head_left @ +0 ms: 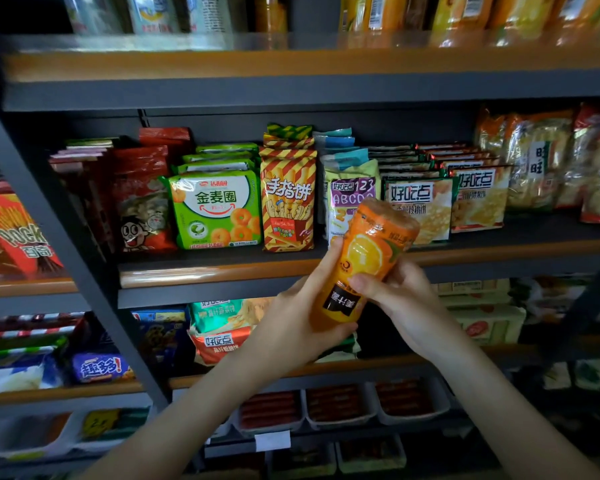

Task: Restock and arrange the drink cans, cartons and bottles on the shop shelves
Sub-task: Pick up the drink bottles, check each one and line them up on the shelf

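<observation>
Quick tally: one orange juice bottle, two hands on it, the left hand and the right hand. Front of the middle shelf: one red cartoon pack, one green pack, one striped pack, one purple pack, two yellow packs. One Pocky box on the left. Three white trays of red sausages down low. Top-shelf bottles and the crinkly bags far right are too blurry to count.

Left grip and right grip hold an orange bottle (label upside down) before a snack shelf.
</observation>
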`<state>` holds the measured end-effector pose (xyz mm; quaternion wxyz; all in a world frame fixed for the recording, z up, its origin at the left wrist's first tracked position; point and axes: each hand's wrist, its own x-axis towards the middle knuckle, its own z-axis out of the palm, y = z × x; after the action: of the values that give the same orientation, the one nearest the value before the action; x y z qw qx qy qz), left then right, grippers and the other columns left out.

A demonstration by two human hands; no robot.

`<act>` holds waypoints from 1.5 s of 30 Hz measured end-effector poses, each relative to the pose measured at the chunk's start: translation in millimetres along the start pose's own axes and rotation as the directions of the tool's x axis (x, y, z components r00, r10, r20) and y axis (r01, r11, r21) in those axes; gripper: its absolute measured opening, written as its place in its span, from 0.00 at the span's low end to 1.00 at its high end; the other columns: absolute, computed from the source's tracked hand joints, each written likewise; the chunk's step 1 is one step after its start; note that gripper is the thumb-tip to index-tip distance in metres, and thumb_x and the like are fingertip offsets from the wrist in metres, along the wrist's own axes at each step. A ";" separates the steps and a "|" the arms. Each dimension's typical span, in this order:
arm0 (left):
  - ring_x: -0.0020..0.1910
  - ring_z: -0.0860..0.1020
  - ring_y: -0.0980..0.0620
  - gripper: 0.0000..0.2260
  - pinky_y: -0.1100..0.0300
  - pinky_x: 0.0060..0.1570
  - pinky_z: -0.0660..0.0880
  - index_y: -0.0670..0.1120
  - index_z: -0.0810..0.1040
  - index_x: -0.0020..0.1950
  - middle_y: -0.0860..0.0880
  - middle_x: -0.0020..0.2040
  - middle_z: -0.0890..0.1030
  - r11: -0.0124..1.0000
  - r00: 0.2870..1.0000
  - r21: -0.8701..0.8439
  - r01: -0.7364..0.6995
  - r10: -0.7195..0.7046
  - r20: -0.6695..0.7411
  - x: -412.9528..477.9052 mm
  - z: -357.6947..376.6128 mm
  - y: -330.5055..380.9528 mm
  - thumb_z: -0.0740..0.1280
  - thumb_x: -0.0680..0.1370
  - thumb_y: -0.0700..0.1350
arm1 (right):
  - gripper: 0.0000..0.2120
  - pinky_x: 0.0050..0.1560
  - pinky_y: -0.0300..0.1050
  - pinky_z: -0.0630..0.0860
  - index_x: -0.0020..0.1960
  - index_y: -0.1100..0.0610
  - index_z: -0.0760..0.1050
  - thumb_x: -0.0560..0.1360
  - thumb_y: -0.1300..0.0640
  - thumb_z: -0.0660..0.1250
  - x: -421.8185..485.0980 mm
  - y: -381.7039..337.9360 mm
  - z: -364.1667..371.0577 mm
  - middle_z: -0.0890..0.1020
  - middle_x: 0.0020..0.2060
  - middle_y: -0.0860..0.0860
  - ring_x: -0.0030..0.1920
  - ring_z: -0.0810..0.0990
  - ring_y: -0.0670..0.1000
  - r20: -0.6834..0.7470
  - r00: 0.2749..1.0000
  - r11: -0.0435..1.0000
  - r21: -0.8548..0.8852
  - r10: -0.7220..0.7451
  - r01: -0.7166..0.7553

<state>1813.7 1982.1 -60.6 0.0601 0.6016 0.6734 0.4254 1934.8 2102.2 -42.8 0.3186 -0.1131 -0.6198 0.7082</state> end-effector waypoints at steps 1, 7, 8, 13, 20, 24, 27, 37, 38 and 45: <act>0.51 0.79 0.61 0.48 0.72 0.46 0.73 0.73 0.44 0.73 0.56 0.58 0.80 1.000 1.000 -0.005 -0.002 0.002 -0.023 -0.1 -0.1 -0.6 0.76 0.71 0.48 | 0.26 0.48 0.37 0.79 0.57 0.51 0.73 0.63 0.58 0.80 0.6 -1.0 -1.4 0.85 0.48 0.43 0.51 0.83 0.44 0.010 1.000 0.998 -0.061 -0.004 0.005; 0.35 0.79 0.60 0.43 0.64 0.39 0.75 0.73 0.54 0.72 0.58 0.50 0.83 0.994 0.993 -0.087 0.061 -0.069 -0.099 3.0 -9.8 -2.4 0.76 0.70 0.47 | 0.46 0.77 0.48 0.50 0.77 0.48 0.47 0.69 0.40 0.71 7.7 -11.6 -10.9 0.54 0.76 0.52 0.78 0.50 0.55 0.264 0.795 0.209 -0.876 -0.546 0.435; 0.32 0.76 0.60 0.42 0.66 0.37 0.73 0.74 0.55 0.72 0.58 0.46 0.83 0.993 0.992 -0.098 0.062 -0.072 -0.099 4.0 -13.0 -2.0 0.77 0.70 0.48 | 0.40 0.77 0.54 0.47 0.78 0.48 0.51 0.73 0.42 0.67 9.1 -15.2 -10.2 0.54 0.77 0.52 0.78 0.48 0.56 0.439 0.742 0.006 -0.859 -0.506 0.512; 0.55 0.74 0.74 0.39 0.75 0.52 0.71 0.75 0.61 0.65 0.78 0.54 0.74 0.984 0.995 -0.165 0.068 -0.079 -0.060 17.8 -43.4 12.2 0.78 0.66 0.47 | 0.31 0.77 0.56 0.43 0.75 0.51 0.65 0.73 0.62 0.68 19.8 -35.0 -10.6 0.65 0.75 0.51 0.78 0.53 0.53 0.791 0.596 -0.401 -0.595 -0.139 0.696; 0.52 0.81 0.54 0.24 0.57 0.51 0.76 0.64 0.77 0.61 0.56 0.52 0.83 0.962 0.997 -0.262 0.079 -0.071 0.037 52.9 -120.8 62.8 0.72 0.65 0.60 | 0.20 0.73 0.61 0.61 0.72 0.60 0.64 0.81 0.63 0.58 54.4 -87.4 5.0 0.74 0.67 0.57 0.71 0.68 0.58 0.803 0.421 -0.548 -0.596 -0.422 0.587; 0.53 0.82 0.53 0.11 0.56 0.49 0.78 0.59 0.84 0.52 0.53 0.53 0.84 0.925 0.999 -0.381 0.004 -0.022 -0.044 78.6 -183.3 94.0 0.70 0.73 0.59 | 0.33 0.73 0.36 0.53 0.70 0.56 0.62 0.70 0.47 0.68 67.1 -141.3 26.2 0.69 0.65 0.50 0.67 0.66 0.47 0.599 0.478 -0.196 -0.731 -0.643 0.653; 0.40 0.83 0.52 0.09 0.60 0.40 0.80 0.52 0.85 0.43 0.48 0.40 0.85 0.917 0.963 -0.372 -0.142 0.041 -0.266 100.6 -216.0 105.1 0.64 0.76 0.49 | 0.36 0.62 0.22 0.61 0.67 0.53 0.64 0.65 0.46 0.75 78.6 -176.5 46.4 0.75 0.56 0.42 0.60 0.66 0.33 0.440 0.409 -0.040 -0.718 -0.799 0.695; 0.60 0.76 0.37 0.28 0.43 0.60 0.74 0.43 0.77 0.64 0.38 0.64 0.76 0.344 0.808 0.925 -0.163 0.584 -0.075 193.8 -298.9 39.5 0.79 0.66 0.48 | 0.32 0.52 0.43 0.69 0.65 0.53 0.69 0.66 0.50 0.79 195.0 -235.1 77.2 0.75 0.53 0.48 0.53 0.75 0.50 0.079 0.835 0.313 -0.904 -0.544 0.290; 0.61 0.75 0.35 0.33 0.39 0.61 0.72 0.43 0.77 0.65 0.35 0.65 0.74 0.251 0.821 0.958 -0.138 0.569 -0.031 203.7 -303.1 30.6 0.80 0.63 0.52 | 0.30 0.53 0.46 0.72 0.64 0.53 0.70 0.67 0.50 0.79 212.3 -233.5 77.1 0.76 0.54 0.49 0.54 0.76 0.51 0.045 0.875 0.363 -0.899 -0.482 0.246; 0.76 0.58 0.38 0.47 0.43 0.71 0.45 0.47 0.52 0.78 0.36 0.77 0.58 0.062 0.913 0.998 -0.011 0.409 -0.015 237.9 -304.3 -6.3 0.46 0.68 0.77 | 0.33 0.52 0.53 0.75 0.63 0.55 0.70 0.64 0.48 0.80 318.7 -223.4 81.1 0.76 0.60 0.55 0.60 0.76 0.58 -0.151 0.971 0.645 -0.764 -0.187 0.005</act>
<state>1564.6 2035.2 229.8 -0.5221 0.5053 0.6854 -0.0485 1713.4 2231.8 261.0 0.3449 -0.2789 -0.8254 0.3493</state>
